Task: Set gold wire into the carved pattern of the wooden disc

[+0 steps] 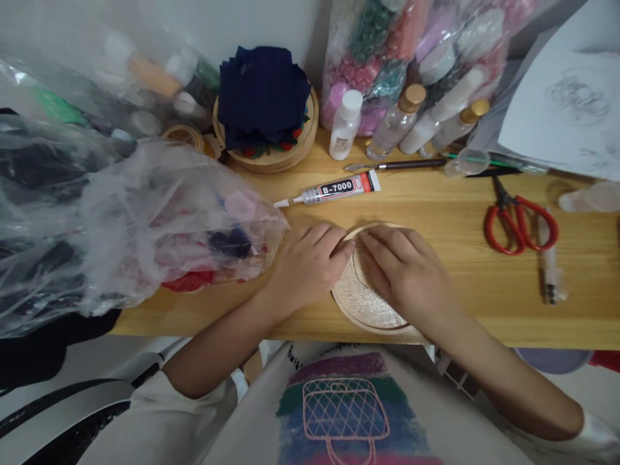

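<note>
A round wooden disc (372,307) with a fine, feather-like line pattern on its pale face lies flat near the table's front edge. At its left rim is my left hand (312,261), fingers curled and thumb on the edge of the disc. My right hand (411,268) reaches over the disc from the right and covers much of it. Its fingers are drawn together, tips down near the upper left of the disc, close to the left thumb. Whatever lies between the right fingertips is hidden.
Behind the hands lies a B-7000 glue tube (339,187). Red-handled scissors (520,223) lie right, a palette knife (407,165) and small bottles (346,126) behind. Plastic bags (169,213) crowd the left. Dark blue cloth pieces (264,97) sit on a wooden hoop (290,155).
</note>
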The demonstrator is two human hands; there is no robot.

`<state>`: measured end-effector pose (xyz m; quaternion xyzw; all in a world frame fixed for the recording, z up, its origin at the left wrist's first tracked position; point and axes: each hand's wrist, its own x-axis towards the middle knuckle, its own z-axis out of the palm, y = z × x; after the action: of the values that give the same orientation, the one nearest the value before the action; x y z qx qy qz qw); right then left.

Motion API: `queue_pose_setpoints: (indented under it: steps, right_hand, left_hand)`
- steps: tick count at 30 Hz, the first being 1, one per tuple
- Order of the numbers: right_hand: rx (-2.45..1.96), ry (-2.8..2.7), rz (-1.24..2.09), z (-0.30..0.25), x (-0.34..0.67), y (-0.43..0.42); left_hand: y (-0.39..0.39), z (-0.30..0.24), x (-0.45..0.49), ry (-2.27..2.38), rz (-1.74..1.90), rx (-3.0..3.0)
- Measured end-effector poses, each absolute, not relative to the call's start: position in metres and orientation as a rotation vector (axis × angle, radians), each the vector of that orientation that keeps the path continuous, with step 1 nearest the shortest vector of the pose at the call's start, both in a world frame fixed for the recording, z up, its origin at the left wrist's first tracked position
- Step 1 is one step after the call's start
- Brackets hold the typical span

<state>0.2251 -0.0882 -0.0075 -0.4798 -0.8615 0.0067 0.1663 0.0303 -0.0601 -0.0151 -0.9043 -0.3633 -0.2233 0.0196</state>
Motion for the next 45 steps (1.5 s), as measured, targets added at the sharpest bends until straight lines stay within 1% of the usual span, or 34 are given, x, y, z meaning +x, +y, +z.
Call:
queue_pose_setpoints:
  steps: [8,15,45]
  right_hand:
    - [-1.372,-2.586,-0.056,-0.001,0.229,-0.099]
    - [-1.413,-2.558,-0.193,-0.003,0.223,-0.099]
    - [-1.442,-2.542,-0.174,-0.002,0.22,-0.1]
  left_hand:
    - [-0.06,-0.017,0.03,-1.135,-0.712,-2.812]
    - [-0.059,-0.016,0.031,-1.126,-0.719,-2.788]
    - [-0.058,-0.015,0.028,-1.087,-0.689,-2.826]
